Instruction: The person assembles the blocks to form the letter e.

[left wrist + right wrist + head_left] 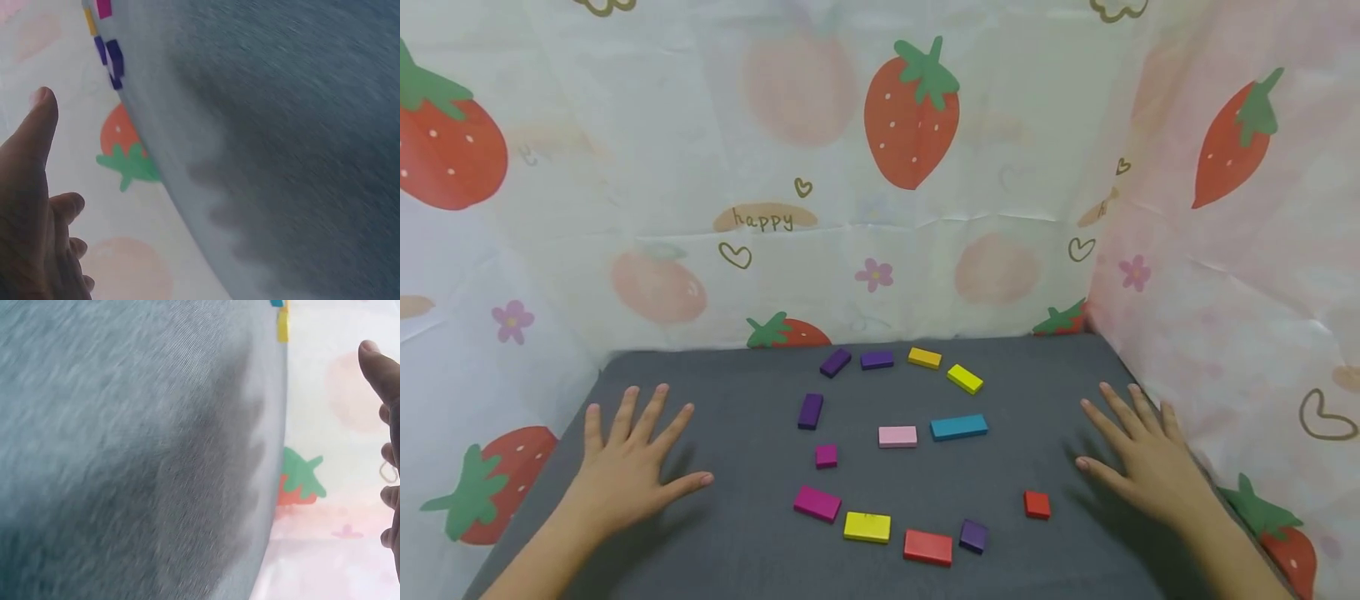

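My left hand (625,471) is held over the left side of the grey cloth, fingers spread and straight, holding nothing. The right hand (1150,471) mirrors it on the right side, also spread and holding nothing. Both cast shadows on the cloth. Between them lie several flat coloured blocks in a loose ring. A small red block (1037,505) is nearest the right hand. On the left hand's side are a magenta block (817,504), a small magenta block (826,456) and a dark purple block (810,412). A pink block (897,437) and a blue block (958,427) lie inside the ring.
Along the back sit two purple blocks, an orange-yellow block (924,358) and a yellow block (965,379). In front are another yellow block (867,527), a red block (928,547) and a small purple block (973,536). Strawberry-printed curtains (1037,175) enclose the grey-covered table (737,400).
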Demonstrator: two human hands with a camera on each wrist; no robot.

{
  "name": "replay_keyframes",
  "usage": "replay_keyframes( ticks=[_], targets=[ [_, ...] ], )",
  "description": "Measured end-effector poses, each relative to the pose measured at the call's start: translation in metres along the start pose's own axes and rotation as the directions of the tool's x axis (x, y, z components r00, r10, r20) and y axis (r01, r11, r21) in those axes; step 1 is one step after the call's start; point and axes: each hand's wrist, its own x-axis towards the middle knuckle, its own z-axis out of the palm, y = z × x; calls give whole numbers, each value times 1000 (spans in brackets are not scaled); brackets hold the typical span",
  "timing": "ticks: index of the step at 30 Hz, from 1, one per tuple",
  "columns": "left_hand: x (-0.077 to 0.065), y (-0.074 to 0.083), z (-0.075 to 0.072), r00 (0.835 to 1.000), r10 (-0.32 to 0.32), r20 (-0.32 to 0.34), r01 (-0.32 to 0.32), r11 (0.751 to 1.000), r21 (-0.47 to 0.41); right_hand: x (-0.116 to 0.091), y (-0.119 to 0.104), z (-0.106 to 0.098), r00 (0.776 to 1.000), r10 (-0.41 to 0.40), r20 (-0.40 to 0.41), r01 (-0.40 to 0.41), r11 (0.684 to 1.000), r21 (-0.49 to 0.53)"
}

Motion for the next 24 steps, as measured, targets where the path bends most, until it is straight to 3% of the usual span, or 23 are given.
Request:
replay_keyframes(
  ticks=[12, 24],
  targets=[
    [31, 41, -3, 996, 76, -40, -77, 997, -30, 16, -11, 0, 1000, 7, -25, -6, 998, 59],
    [60, 84, 3, 992, 122, -21, -124, 987, -101, 29, -27, 3, 999, 14, -35, -11, 996, 90]
  ],
)
